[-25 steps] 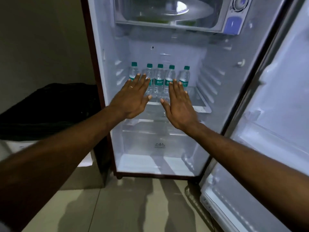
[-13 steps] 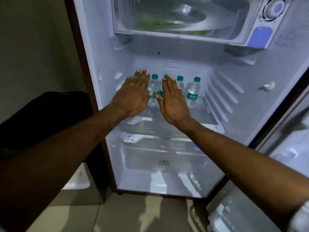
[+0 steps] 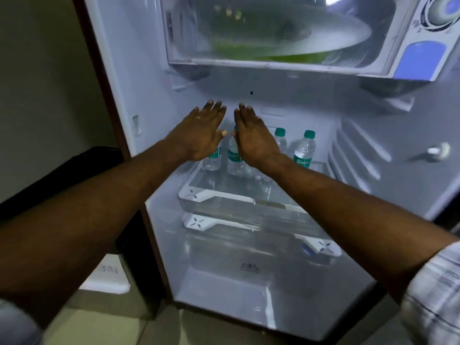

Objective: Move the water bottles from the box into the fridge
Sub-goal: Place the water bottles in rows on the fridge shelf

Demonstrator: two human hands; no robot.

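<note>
The fridge [image 3: 139, 78] stands open. Several small water bottles with green caps and green labels stand in a row at the back of its clear shelf [image 3: 219, 195]; the rightmost bottle [image 3: 304, 151] is in full view. My left hand [image 3: 200, 134] and my right hand [image 3: 254, 136] are stretched out flat, palms down, side by side in front of the row, holding nothing. They cover the tops of the left and middle bottles. No box is in view.
A freezer compartment [image 3: 286, 36] with a clear flap and a blue panel hangs above the hands. A second clear shelf [image 3: 214, 224] and a crisper lie below. A dark object [image 3: 74, 170] sits left of the fridge. Beige tiled floor [image 3: 99, 324] lies below.
The view has moved closer to the fridge and turned left, so the door has left the frame. Both flat hands have moved closer together and further in, now covering more of the bottle row.
</note>
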